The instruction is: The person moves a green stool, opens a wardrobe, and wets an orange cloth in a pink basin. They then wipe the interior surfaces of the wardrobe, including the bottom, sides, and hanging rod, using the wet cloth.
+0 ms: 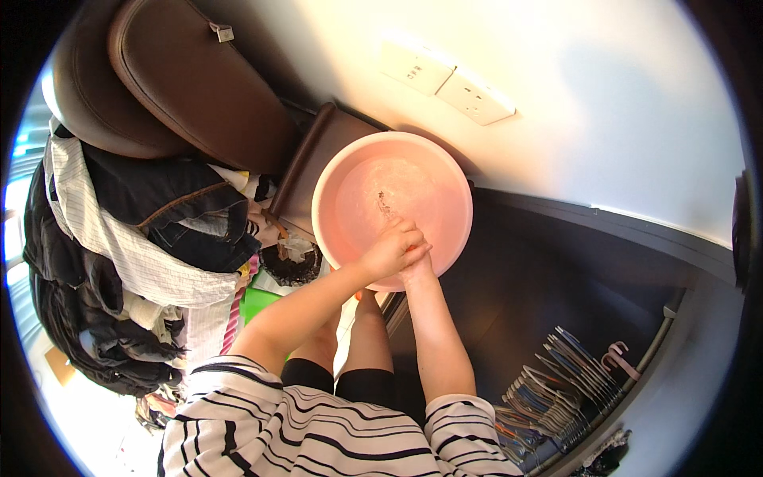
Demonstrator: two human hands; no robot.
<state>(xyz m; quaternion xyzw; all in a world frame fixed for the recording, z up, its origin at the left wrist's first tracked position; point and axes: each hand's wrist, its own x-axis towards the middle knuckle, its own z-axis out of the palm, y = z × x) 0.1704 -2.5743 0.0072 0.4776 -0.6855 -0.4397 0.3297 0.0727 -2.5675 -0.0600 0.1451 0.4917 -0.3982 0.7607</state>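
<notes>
A round pink plastic basin (325,232) lies before me, with what looks like clear water (411,176) in it. Small dark marks (382,200) show near its middle; whether they are print or something in the water is unclear. Over the basin's near side, my left hand (390,247) is closed and pressed against my right hand (420,259). The fingers overlap, with a small orange-red spot between them. Anything enclosed in the hands is hidden. What bears the basin's weight cannot be made out.
Brown leather-like furniture (197,77) stands at upper left, beside heaped clothes (161,203). A socket plate (475,95) is on the white wall (566,125). Several hangers (554,381) hang from a rail (653,340) at lower right. Something bright green (257,298) sits below the basin's left.
</notes>
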